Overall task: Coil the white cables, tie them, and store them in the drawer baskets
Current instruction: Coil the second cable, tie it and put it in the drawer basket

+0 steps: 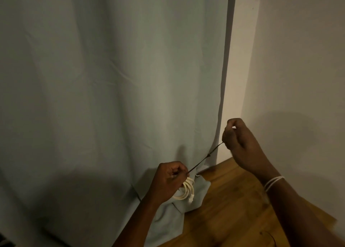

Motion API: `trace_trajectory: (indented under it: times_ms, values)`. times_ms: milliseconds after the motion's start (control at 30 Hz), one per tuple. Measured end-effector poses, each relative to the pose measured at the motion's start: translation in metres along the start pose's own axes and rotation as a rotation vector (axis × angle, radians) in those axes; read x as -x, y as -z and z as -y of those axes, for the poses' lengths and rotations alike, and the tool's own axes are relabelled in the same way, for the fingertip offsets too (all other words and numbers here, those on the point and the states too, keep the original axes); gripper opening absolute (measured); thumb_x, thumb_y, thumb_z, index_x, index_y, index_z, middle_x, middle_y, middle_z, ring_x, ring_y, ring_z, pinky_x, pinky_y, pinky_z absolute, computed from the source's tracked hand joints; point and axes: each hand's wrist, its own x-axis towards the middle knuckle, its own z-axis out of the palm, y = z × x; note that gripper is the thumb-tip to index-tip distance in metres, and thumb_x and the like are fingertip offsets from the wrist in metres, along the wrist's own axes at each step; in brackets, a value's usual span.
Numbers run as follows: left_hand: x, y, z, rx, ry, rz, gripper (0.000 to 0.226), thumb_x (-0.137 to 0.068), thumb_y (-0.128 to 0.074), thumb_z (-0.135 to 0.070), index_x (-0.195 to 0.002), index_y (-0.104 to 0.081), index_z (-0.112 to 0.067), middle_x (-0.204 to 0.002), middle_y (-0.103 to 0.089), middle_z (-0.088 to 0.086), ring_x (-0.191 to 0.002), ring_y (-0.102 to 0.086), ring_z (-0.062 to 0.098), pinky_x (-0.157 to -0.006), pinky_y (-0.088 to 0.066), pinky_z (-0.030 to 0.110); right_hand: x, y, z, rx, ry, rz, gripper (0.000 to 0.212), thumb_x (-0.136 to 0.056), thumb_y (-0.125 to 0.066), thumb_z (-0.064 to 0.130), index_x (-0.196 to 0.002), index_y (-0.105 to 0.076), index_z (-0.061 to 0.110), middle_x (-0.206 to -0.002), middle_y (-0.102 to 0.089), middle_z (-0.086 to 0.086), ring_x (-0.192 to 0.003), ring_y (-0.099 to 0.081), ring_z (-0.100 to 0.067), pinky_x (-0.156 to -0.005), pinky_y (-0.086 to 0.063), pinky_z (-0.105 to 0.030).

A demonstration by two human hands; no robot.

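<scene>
A coiled white cable (187,189) hangs from my left hand (169,179), which grips it together with one end of a thin dark tie string (205,158). The string runs taut up to the right, with a small knot midway, to my right hand (237,140), whose fingers pinch its other end. Both hands are held in front of a curtain, low in the view. No drawer or basket is in sight.
A pale grey-green curtain (112,97) fills the left and middle, its hem bunched on the wooden floor (233,200). A white wall (298,69) and corner stand to the right. White bands (272,183) circle my right wrist.
</scene>
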Motion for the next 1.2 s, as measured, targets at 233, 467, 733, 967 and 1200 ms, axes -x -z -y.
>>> trace_trajectory:
  times_ms: [233,467,733,967,1200]
  values:
    - [-0.004,0.011,0.011,-0.175,-0.026,-0.045,0.012,-0.07,-0.061,-0.031,-0.071,-0.066,-0.021,-0.06,-0.066,-0.002,-0.055,-0.064,0.009,-0.051,-0.049,0.024,0.01,-0.009,-0.016,0.621,0.047,0.452,0.045,-0.088,-0.051,0.064,-0.095,-0.07,0.024,-0.078,-0.059,0.016,-0.067,-0.055,-0.003,-0.062,-0.037,-0.01]
    - [0.0,0.007,0.007,-0.461,-0.27,0.067,0.007,-0.082,-0.062,-0.03,-0.084,-0.064,-0.023,-0.073,-0.067,-0.01,-0.065,-0.063,0.005,-0.058,-0.046,0.011,0.012,-0.031,-0.022,0.412,0.086,0.206,0.049,-0.083,-0.061,0.056,-0.049,-0.042,0.026,-0.051,-0.046,0.001,-0.046,-0.044,-0.012,-0.049,-0.039,-0.028]
    - [0.002,0.001,0.009,-0.663,-0.424,-0.011,0.015,-0.08,-0.067,-0.026,-0.074,-0.056,-0.019,-0.06,-0.056,-0.005,-0.053,-0.048,0.012,-0.056,-0.031,0.012,0.007,-0.034,-0.009,0.526,0.143,0.03,0.033,-0.078,-0.061,0.025,-0.047,-0.053,0.014,-0.051,-0.042,0.001,-0.045,-0.04,-0.012,-0.046,-0.034,-0.025]
    - [0.005,-0.009,0.009,-0.508,-0.308,0.021,0.012,-0.091,-0.057,-0.035,-0.086,-0.056,-0.024,-0.067,-0.06,-0.011,-0.058,-0.056,0.004,-0.052,-0.036,0.004,0.002,-0.037,-0.006,0.578,0.105,0.004,0.026,-0.075,-0.063,0.027,-0.051,-0.06,0.015,-0.052,-0.035,0.009,-0.045,-0.037,-0.008,-0.046,-0.027,-0.02]
    - [0.009,-0.018,0.006,-0.233,-0.233,0.09,0.011,-0.09,-0.063,-0.034,-0.088,-0.059,-0.023,-0.074,-0.065,-0.016,-0.07,-0.068,0.006,-0.06,-0.053,0.018,0.0,-0.031,-0.003,0.581,0.093,-0.043,0.026,-0.073,-0.061,0.026,-0.049,-0.058,0.016,-0.05,-0.044,0.003,-0.044,-0.043,-0.014,-0.044,-0.032,-0.021]
